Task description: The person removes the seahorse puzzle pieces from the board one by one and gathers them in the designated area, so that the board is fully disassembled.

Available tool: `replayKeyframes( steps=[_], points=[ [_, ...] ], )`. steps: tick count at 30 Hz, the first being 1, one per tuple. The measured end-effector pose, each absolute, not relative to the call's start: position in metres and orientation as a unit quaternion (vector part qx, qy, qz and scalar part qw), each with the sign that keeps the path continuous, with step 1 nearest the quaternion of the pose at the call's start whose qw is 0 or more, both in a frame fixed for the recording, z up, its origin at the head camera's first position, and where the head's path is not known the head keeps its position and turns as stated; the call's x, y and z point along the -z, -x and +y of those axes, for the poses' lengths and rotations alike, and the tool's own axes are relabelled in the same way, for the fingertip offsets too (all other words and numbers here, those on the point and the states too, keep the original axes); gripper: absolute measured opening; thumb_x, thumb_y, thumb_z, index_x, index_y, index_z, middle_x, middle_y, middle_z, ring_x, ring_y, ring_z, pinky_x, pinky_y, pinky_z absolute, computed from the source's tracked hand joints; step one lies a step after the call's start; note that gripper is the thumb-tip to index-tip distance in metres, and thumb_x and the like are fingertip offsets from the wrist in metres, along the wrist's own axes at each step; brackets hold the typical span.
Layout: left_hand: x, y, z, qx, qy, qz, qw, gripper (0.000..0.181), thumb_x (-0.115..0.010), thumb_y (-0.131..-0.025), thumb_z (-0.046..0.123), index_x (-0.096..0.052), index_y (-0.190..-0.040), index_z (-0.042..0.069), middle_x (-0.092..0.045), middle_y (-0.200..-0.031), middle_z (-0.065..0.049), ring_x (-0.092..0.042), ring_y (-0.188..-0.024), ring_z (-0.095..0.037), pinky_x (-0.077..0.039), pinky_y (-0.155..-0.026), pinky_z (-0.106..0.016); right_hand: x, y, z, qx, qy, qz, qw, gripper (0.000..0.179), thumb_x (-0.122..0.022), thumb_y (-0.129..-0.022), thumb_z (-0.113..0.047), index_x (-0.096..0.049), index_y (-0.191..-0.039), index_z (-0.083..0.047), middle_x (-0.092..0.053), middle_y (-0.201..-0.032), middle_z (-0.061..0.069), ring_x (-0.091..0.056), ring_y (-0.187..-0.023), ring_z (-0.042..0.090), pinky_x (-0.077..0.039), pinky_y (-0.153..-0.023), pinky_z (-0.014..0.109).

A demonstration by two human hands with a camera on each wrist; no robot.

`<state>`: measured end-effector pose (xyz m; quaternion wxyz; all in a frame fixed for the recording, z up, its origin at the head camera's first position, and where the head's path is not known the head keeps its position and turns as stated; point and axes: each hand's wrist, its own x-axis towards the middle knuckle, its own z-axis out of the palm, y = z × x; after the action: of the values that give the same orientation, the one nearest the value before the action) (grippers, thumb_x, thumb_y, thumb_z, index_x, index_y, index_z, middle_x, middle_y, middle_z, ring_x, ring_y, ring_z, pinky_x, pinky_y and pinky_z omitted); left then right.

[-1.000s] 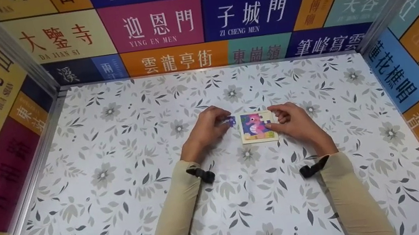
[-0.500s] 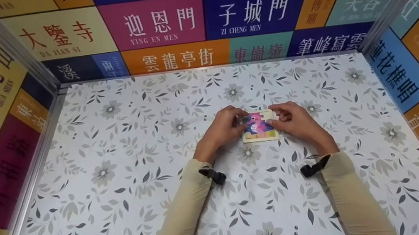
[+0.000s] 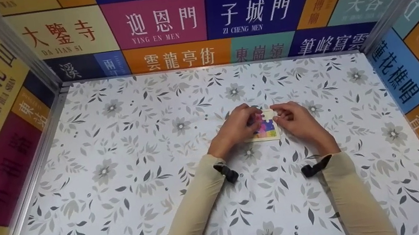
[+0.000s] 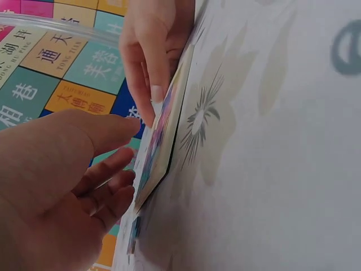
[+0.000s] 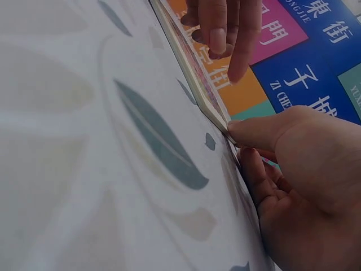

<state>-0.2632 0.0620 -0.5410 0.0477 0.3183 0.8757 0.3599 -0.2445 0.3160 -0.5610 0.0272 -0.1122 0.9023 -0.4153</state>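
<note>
A small jigsaw puzzle in a cream frame (image 3: 269,138) lies on the table, its picture showing pink and blue pieces. A pale bare patch (image 3: 267,115) shows at its upper right. My left hand (image 3: 239,124) hovers over the puzzle's left half and hides it; in the left wrist view its thumb and fingers stand apart with a gap between. My right hand (image 3: 296,120) grips the frame's right edge, thumb at the corner and fingers curled beside it. A small dark puzzle piece (image 4: 134,234) lies beside the frame's near end in the left wrist view.
The table carries a white cloth (image 3: 124,215) with grey flowers and leaves. Panels with coloured lettered blocks (image 3: 160,20) stand at the back and both sides, joined by clear corner strips (image 3: 19,42).
My left hand, which held a blue piece left of the frame, has moved right over the puzzle. My right thumb has drawn back from the picture to the frame's edge.
</note>
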Motion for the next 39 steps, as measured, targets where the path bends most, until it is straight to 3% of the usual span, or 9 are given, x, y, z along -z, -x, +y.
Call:
replayKeyframes(
  steps=[15,28,35,39],
  points=[
    [0.545,0.273,0.073,-0.325,-0.293,0.895,0.087,0.035,-0.073,-0.104,0.022,-0.076,-0.137,0.015,-0.065,-0.116,-0.007,-0.06,-0.101,-0.017,-0.052,-0.089,-0.031,0.56,0.245,0.319,0.421,0.1,0.901,0.043,0.043,-0.072,-0.105,-0.014,-0.066,-0.147,-0.008,-0.063,-0.116,0.015,-0.064,-0.103,0.02,-0.049,-0.085,0.01],
    [0.529,0.281,0.077,-0.319,-0.282,0.892,0.151,0.028,-0.075,-0.104,0.019,-0.071,-0.129,0.009,-0.061,-0.128,-0.012,-0.06,-0.111,-0.021,-0.052,-0.104,-0.036,0.561,0.244,0.319,0.435,0.101,0.894,0.038,0.044,-0.072,-0.105,-0.015,-0.066,-0.147,-0.006,-0.064,-0.116,0.018,-0.064,-0.103,0.022,-0.049,-0.085,0.009],
    [0.529,0.279,0.078,-0.323,-0.265,0.897,0.143,0.022,-0.077,-0.102,0.02,-0.074,-0.122,0.012,-0.058,-0.129,-0.009,-0.055,-0.109,-0.018,-0.052,-0.101,-0.036,0.561,0.243,0.317,0.431,0.102,0.896,0.038,0.042,-0.072,-0.104,-0.013,-0.067,-0.146,-0.007,-0.065,-0.118,0.016,-0.064,-0.103,0.019,-0.05,-0.085,0.009],
    [0.533,0.275,0.079,-0.309,-0.256,0.908,0.121,0.026,-0.076,-0.103,0.022,-0.072,-0.128,0.015,-0.061,-0.128,-0.006,-0.059,-0.112,-0.019,-0.054,-0.102,-0.039,0.562,0.243,0.317,0.429,0.1,0.897,0.037,0.042,-0.072,-0.104,-0.013,-0.067,-0.146,-0.007,-0.065,-0.118,0.016,-0.064,-0.103,0.019,-0.049,-0.086,0.009]
  ],
)
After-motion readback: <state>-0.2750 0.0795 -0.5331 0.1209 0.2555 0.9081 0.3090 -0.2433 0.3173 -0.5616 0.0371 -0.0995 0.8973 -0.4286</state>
